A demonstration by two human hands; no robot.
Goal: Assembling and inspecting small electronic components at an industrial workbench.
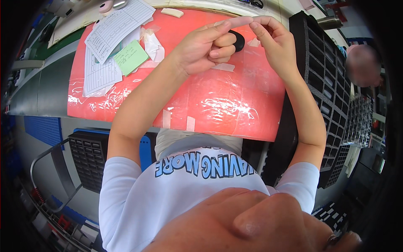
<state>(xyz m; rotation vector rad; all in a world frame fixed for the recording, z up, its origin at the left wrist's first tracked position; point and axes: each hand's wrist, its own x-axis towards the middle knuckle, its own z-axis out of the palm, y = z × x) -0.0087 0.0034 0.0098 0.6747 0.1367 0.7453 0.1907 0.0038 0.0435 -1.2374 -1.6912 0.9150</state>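
Left hand point(205, 48) over far right part of red mat point(201, 92) on counter point(44, 98): last three fingers curled in, thumb laid along the extended forefinger. Forefinger looks wrapped in a pale whitish sleeve point(241, 21), thin, maybe a finger cover. Can't tell if left thumb grips it. Right hand point(275, 42) comes in from the right, thumb and forefinger brought together on the sleeve's tip, so both hands meet there, near the counter's far edge, raised above the mat.

Black rounded object point(239, 41) sits on the mat just under the hands, partly hidden by left hand. Tape strip point(223, 67) nearer the body; two short tape pieces point(166, 119) at the mat's near edge, left of its middle. Far left corner: printed sheets point(115, 29) overlapping, green note point(131, 58) on top of them, crumpled white wrap point(153, 45) just right of it. White block point(172, 13) by the far edge. Black compartment tray point(321, 80) stands along the right edge; another person point(363, 66) beyond it.
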